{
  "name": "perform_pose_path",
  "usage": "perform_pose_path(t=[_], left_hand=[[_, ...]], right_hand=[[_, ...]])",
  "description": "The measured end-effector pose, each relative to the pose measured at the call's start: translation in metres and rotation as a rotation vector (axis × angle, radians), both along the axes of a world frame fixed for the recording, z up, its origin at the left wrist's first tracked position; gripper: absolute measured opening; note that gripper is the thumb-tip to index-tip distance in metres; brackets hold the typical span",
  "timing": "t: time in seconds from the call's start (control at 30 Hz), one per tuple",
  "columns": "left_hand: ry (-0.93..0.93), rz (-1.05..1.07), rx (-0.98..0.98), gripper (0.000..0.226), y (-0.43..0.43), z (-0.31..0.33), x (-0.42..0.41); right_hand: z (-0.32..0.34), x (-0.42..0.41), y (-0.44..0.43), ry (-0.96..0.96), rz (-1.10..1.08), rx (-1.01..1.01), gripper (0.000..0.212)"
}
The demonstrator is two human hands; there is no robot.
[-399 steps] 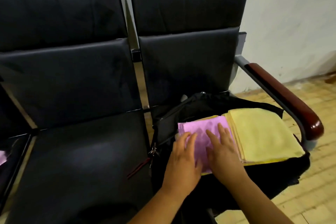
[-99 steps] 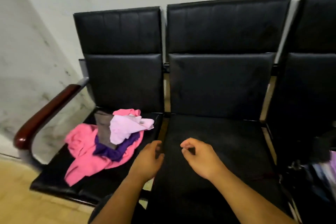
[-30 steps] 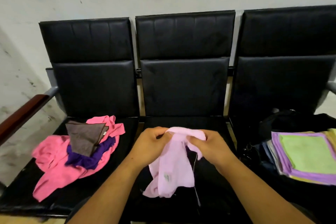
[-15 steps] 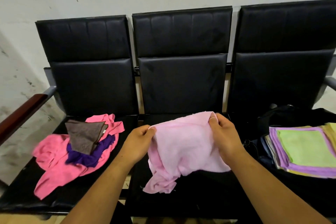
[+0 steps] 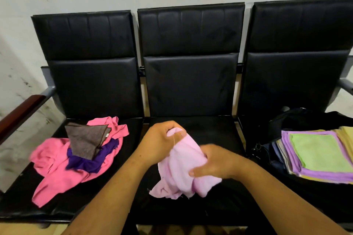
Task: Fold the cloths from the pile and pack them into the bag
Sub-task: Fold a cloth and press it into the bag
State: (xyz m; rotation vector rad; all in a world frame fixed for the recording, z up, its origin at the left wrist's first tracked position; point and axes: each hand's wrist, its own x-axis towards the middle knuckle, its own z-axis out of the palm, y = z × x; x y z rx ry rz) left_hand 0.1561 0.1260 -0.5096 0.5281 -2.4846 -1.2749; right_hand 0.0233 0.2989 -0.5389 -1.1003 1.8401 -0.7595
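Head view, left hand (image 5: 160,142) and right hand (image 5: 216,160) grasping pale pink cloth (image 5: 181,175) over middle seat (image 5: 210,129), pile (image 5: 57,160) left of seat

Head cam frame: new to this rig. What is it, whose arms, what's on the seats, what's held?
No robot here: each grip is a person's bare hand. The only camera sits on that person's head and looks forward and down, so the arms enter from the bottom edge. Ahead are three black seats in a row. On the left seat lies the unfolded pile: a bright pink cloth, a purple cloth and a brown cloth on top. The left hand and right hand both hold a bunched light pink cloth above the middle seat. On the right seat, a folded stack, green on top, rests on a black bag.
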Motion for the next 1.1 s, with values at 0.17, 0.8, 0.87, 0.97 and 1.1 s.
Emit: perform_pose_path(t=[0.17,0.8,0.87,0.97,1.1], left_hand=[[-0.138,0.017,0.091,0.010,-0.020,-0.009,0.014],[-0.608,-0.089,-0.012,0.015,-0.064,-0.042,0.020],[-0.266,0.176,-0.094,0.025,-0.076,-0.015,-0.002],[0.110,0.324,-0.111,0.031,-0.090,0.049,-0.026],[0.388,0.348,-0.124,0.028,-0.084,0.107,-0.023]], right_hand=[[-0.043,-0.018,0.029,0.220,-0.006,0.133,0.036],[-0.008,-0.061,0.020,0.479,-0.146,0.486,0.017],[0.015,-0.076,0.002,0.558,-0.498,0.086,0.020],[0.079,-0.088,-0.024,0.707,-0.703,-0.329,0.022],[0.131,-0.089,-0.026,0.777,-0.748,-0.648,0.022]])
